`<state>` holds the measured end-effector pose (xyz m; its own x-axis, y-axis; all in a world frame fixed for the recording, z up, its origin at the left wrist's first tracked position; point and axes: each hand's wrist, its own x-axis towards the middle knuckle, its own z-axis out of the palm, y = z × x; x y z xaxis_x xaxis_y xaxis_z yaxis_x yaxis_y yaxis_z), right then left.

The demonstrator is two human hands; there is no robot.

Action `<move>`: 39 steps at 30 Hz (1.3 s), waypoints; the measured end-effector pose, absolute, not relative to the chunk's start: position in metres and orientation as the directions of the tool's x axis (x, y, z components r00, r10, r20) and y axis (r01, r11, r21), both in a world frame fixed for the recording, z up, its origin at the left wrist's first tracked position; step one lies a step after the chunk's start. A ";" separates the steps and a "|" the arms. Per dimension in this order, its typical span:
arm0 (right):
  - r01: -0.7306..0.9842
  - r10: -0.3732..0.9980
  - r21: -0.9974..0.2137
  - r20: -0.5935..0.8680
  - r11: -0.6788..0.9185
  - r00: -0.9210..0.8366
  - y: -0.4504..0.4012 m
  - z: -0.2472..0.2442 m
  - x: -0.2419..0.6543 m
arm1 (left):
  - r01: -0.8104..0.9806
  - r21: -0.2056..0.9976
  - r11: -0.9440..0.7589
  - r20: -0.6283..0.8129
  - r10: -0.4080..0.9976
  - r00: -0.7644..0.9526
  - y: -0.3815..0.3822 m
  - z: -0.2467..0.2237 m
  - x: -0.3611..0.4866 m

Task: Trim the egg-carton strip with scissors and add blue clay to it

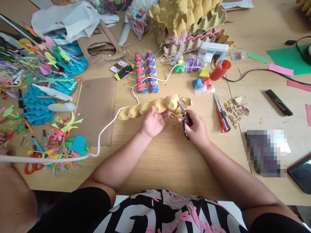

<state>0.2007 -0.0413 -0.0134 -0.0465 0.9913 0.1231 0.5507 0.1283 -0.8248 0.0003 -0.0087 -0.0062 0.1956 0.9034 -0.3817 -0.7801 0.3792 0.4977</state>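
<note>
A long strip of yellow egg-carton cups (149, 107) lies slanted across the middle of the table. My left hand (155, 122) holds it from below near its right part, palm up, fingers curled. In my right hand (196, 127) are dark-handled scissors (185, 123), their blades pointing up at the strip's right end. A loose carton cup piece (187, 102) sits just right of the blades. Small yellow scraps (176, 126) lie beneath, between my hands.
Painted carton caterpillars (153, 86) with pins stand behind the strip. A white cable (99, 139) crosses at left, near cardboard (96, 110) and paper scraps. At right are a red cutter (224, 122), an orange cup (220, 70) and a marker (279, 102). Another person's arm (14, 197) is at far left.
</note>
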 end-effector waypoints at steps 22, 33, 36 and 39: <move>0.683 0.985 -0.717 0.169 0.140 -0.025 -0.038 -0.009 0.205 | -0.796 0.444 0.411 -0.469 0.864 0.184 -0.010 -0.002 0.005; 0.604 0.992 -0.790 0.123 0.105 -0.013 -0.038 -0.010 0.203 | -0.795 0.465 0.390 -0.490 0.861 0.136 -0.009 -0.003 0.006; 0.607 0.992 -0.787 0.124 0.106 -0.012 -0.038 -0.010 0.203 | -0.802 0.461 0.380 -0.477 0.868 0.137 -0.010 -0.003 0.006; 0.615 0.992 -0.781 0.126 0.106 -0.012 -0.038 -0.010 0.203 | -0.812 0.448 0.373 -0.455 0.877 0.151 -0.011 -0.002 0.007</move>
<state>0.2027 -0.0380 -0.0097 -0.0116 0.9920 0.1256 0.6149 0.1061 -0.7814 0.0069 -0.0109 -0.0019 0.1512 0.8775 -0.4552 -0.8125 0.3726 0.4484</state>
